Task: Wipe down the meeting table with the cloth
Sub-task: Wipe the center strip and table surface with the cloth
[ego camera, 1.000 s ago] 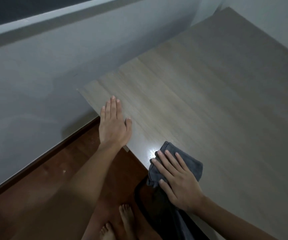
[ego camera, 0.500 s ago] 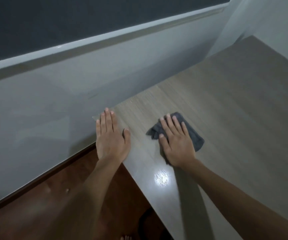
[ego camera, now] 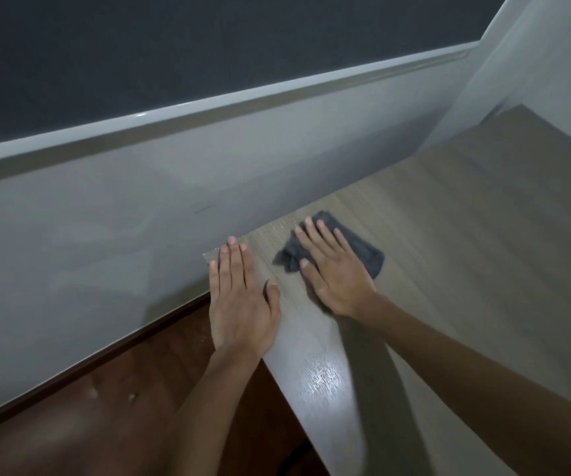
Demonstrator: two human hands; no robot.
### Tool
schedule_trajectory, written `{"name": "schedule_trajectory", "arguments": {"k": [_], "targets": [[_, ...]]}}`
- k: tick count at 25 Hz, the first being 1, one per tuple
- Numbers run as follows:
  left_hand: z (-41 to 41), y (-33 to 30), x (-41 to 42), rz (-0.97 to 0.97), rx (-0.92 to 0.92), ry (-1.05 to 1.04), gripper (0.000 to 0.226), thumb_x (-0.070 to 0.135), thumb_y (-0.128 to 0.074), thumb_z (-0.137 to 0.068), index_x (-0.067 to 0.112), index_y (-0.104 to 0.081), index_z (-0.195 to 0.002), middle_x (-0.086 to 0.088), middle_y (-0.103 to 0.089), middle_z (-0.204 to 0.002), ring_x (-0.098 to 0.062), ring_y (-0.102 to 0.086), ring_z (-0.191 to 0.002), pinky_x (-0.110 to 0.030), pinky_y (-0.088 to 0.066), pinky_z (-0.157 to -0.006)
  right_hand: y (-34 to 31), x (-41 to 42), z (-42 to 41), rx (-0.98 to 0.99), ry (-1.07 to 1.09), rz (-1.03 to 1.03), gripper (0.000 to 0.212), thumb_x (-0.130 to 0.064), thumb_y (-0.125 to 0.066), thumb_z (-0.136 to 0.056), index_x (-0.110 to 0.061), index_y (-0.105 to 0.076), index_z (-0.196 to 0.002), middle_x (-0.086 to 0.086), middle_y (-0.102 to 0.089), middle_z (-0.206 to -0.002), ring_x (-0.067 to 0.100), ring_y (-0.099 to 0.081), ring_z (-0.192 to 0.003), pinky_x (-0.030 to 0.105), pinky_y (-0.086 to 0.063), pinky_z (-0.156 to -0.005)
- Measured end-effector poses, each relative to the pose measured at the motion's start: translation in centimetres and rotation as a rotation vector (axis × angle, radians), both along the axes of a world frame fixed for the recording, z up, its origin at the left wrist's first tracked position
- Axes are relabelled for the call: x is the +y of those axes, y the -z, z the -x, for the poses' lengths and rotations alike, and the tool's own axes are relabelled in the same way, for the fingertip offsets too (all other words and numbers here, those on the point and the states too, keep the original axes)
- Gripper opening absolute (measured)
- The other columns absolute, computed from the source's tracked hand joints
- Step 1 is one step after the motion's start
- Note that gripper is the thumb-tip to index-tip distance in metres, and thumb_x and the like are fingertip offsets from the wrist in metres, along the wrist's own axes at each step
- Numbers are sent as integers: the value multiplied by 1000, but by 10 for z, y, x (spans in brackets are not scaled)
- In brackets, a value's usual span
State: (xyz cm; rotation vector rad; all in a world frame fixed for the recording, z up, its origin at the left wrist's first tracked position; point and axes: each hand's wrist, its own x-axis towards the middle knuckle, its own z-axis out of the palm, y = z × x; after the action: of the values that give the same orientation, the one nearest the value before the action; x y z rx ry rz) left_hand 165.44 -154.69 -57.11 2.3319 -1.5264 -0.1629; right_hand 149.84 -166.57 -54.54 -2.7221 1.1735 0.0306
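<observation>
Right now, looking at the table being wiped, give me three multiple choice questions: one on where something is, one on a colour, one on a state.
1. Where does the left hand rest?
A. on the table corner by the wall
B. on the cloth
C. on the floor

2. What colour is the cloth?
A. white
B. dark grey
C. yellow

3. How do the right hand fingers lie?
A. curled in a fist
B. pinching the cloth off the table
C. straight, pressing the cloth flat

Answers: 1 A, its palm lies flat at the near corner; 2 B, it shows dark grey on the pale wood; 3 C, the fingers are spread over the cloth.
</observation>
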Motion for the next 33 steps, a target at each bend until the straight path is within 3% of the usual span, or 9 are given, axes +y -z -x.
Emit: {"name": "schedule_trajectory", "arguments": {"k": [2,5,10,13,17,21,24,29,33], "targets": [[0,-3,3,-4,11,16,73,46,-16,-99,4,-1,-157,-12,4,-166,-22,6,-154,-41,2,-125,-1,38,33,5,-71,-37,63,-46,-11,-104,-22,-8,-162,-3,-1,-169,11,6,-157,35,5,-127],[2,-6,4,20,23,13,72,44,-16,-99,4,-2,-157,-13,2,-166,-22,4,-154,-42,0,-125,-1,21,51,-4,16,4,62,-47,-13,-104,-24,-13,-162,-5,-5,-169,11,1,-157,35,3,-127],[2,-4,4,22,20,10,72,44,-20,-100,4,-4,-157,-12,2,-166,-22,3,-154,-40,3,-124,6,-48,-15,-41,329,44,58,-41,-18,-109,-19,-17,-163,1,-6,-170,17,0,-158,36,4,-127],[-2,-4,7,-35,6,49,72,47,-15,-101,5,2,-157,-11,8,-166,-20,10,-153,-38,6,-123,7,-51,-30,-34,375,35,58,-40,-18,-110,-18,-12,-163,1,-2,-171,18,3,-158,38,4,-128],[-14,-17,10,-169,-18,170,73,52,-1,-98,8,14,-155,-8,18,-164,-19,19,-151,-36,10,-123,5,5,-27,-59,434,-2,69,-46,-2,-102,-16,-12,-163,4,-4,-171,20,2,-158,40,5,-127],[-38,-32,-11,-199,7,271,76,54,9,-91,10,16,-152,-8,20,-163,-17,15,-152,-35,10,-124,0,81,-14,-56,502,-36,63,-48,-6,-107,-20,-9,-163,2,-1,-170,20,7,-157,43,5,-126],[-53,-42,-55,-201,38,426,77,55,9,-90,12,13,-153,-7,17,-164,-15,14,-152,-34,10,-124,0,68,-16,-43,613,-16,64,-49,-8,-106,-20,-13,-163,3,-5,-170,21,4,-158,45,3,-126],[-61,-50,-131,-163,61,795,70,52,3,-96,15,9,-154,-3,15,-164,-10,17,-150,-30,12,-122,-4,-24,-19,-54,877,1,66,-46,-13,-104,-17,-13,-163,7,-6,-171,23,0,-158,45,4,-127],[-58,-45,-185,-129,27,975,68,46,-6,-100,10,-1,-157,-6,8,-166,-11,13,-151,-29,11,-122,4,4,-32,-80,1016,68,64,-43,-18,-104,-16,-20,-162,6,-13,-170,23,-6,-158,46,-2,-128]]}}
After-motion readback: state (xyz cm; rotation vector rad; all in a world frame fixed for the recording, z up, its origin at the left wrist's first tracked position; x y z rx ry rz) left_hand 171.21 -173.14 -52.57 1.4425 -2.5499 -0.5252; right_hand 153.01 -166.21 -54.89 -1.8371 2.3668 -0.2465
